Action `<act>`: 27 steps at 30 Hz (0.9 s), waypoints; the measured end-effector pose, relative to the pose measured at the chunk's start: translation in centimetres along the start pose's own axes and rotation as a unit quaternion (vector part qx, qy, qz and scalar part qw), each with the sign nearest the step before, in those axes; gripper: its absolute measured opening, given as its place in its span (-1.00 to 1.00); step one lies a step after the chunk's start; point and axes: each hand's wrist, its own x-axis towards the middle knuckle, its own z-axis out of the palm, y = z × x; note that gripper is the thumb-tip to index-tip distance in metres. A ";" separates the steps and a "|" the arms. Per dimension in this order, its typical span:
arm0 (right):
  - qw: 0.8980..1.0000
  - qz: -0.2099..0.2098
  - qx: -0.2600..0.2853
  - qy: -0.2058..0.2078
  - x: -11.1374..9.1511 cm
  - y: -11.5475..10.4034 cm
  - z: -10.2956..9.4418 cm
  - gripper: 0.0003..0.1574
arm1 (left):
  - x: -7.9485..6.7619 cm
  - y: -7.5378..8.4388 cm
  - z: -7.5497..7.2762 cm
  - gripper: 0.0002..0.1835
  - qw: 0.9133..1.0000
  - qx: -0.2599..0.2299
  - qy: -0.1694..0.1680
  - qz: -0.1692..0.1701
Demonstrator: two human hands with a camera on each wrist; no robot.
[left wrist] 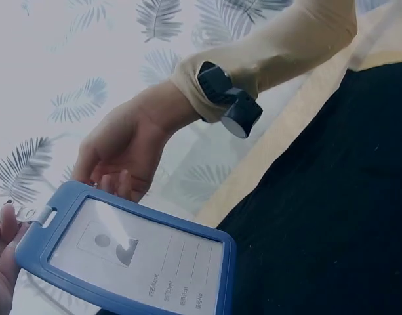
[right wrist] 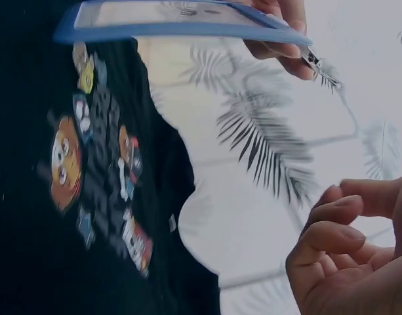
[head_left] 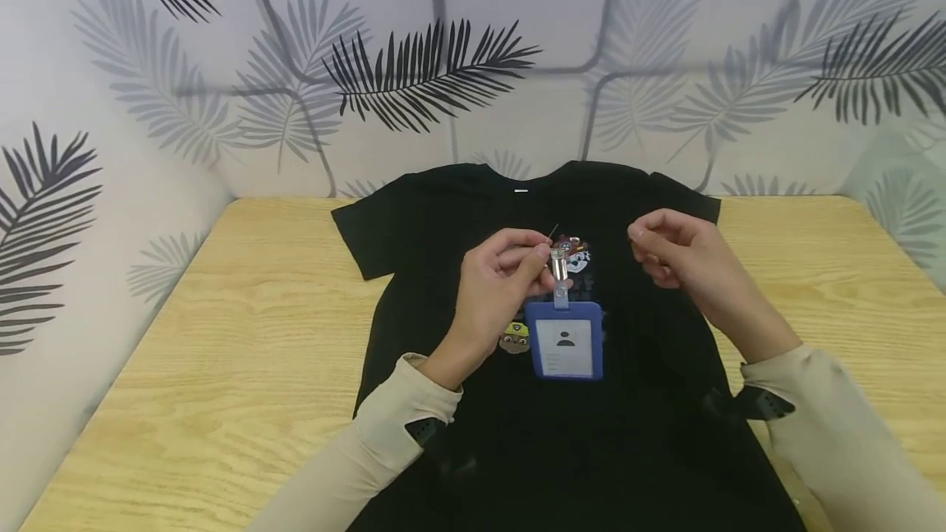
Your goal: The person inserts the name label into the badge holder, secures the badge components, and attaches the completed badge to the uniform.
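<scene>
My left hand (head_left: pixel 502 269) pinches the top of a metal badge clip (head_left: pixel 559 265) between thumb and fingertips. A thin needle (head_left: pixel 553 231) sticks up from those fingertips. From the clip's clear strap (head_left: pixel 561 295) hangs a blue-framed ID badge (head_left: pixel 567 343), its card with a portrait icon facing me. The badge (left wrist: pixel 135 256) looms large in the left wrist view. Off to the right, my right hand (head_left: pixel 676 249) is raised with loosely curled fingers, apart from the badge. In the right wrist view nothing shows between its fingers (right wrist: pixel 332 236). Below both hands lies a black T-shirt (head_left: pixel 473 417).
The shirt is spread on a wooden table (head_left: pixel 296 368), collar toward the back. Cartoon dog prints (right wrist: pixel 66 164) decorate its chest, partly behind the badge in the head view. A leaf-patterned covering (head_left: pixel 443 72) rises behind the table. Both sleeves carry wrist cameras (left wrist: pixel 233 105).
</scene>
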 end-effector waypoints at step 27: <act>0.909 0.063 -0.411 0.032 9.4 5.6 0.1 -0.77 | 7.3 -7.8 2.0 -0.92 0.988 0.074 0.093 -0.094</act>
